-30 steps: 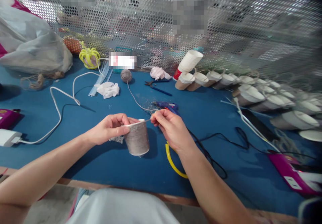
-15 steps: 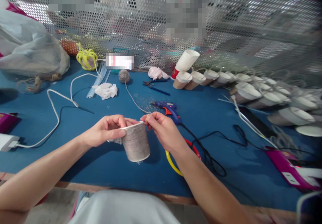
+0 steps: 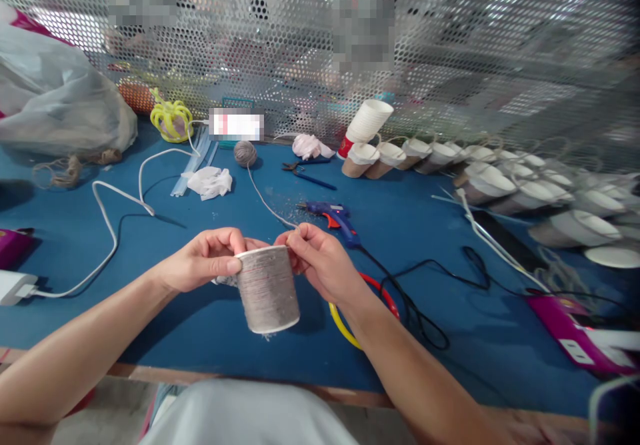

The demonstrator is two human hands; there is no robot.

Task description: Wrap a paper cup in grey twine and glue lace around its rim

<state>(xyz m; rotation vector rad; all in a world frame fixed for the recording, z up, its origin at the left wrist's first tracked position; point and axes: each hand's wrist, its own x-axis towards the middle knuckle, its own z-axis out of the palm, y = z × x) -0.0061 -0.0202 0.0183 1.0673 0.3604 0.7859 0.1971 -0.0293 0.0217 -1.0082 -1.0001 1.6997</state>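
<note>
A paper cup (image 3: 269, 292) wound in grey yarn is held above the table, slightly tilted. My left hand (image 3: 207, 258) grips its rim from the left, thumb outside and the other fingers partly hidden behind. At the rim's right side, my right hand (image 3: 317, 255) pinches the grey yarn, its fingertips close against the cup. From there the strand runs back to a grey yarn ball (image 3: 245, 154). Beyond my right hand lies a blue glue gun (image 3: 333, 218) with a red trigger. Whitish material beside the left fingers is mostly hidden.
Pliers (image 3: 309, 174), a crumpled white piece (image 3: 210, 182) and clear glue sticks (image 3: 197, 158) lie farther back. Wrapped cups (image 3: 493, 180) stand in rows at the right, near stacked white cups (image 3: 370, 120). Black cable (image 3: 430, 268) and a yellow-red ring (image 3: 343, 328) lie right.
The cup has come slightly nearer and turned a little, showing more of its wound side. Both hands keep their hold, and the view has shifted slightly.
</note>
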